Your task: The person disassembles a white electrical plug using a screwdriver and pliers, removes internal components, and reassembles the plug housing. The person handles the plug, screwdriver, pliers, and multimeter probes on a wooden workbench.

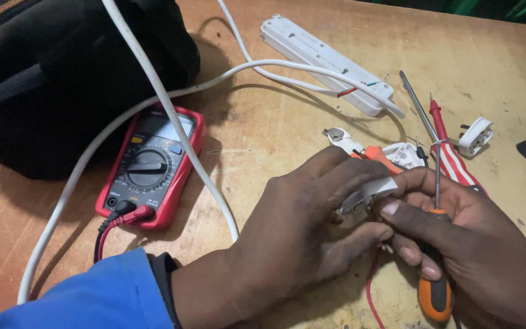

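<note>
My left hand [299,228] grips a white plug part [369,193] between thumb and fingers. My right hand [476,244] meets it from the right, its thumb pressing on the same part, while it holds an orange-and-black handled screwdriver [436,292] whose thin shaft [437,170] points upward. A thin red wire [371,286] hangs below the hands. Just beyond the fingers lie pliers with orange handles [366,151] and another white plug piece [404,154].
A red multimeter [153,164] with plugged-in leads lies at left, crossed by a white cable [171,109]. A white power strip [324,61] with bared wires sits at the back. A red-striped screwdriver [452,152], a white plug top [476,135] and a black bag [62,67] surround the wooden table [263,134].
</note>
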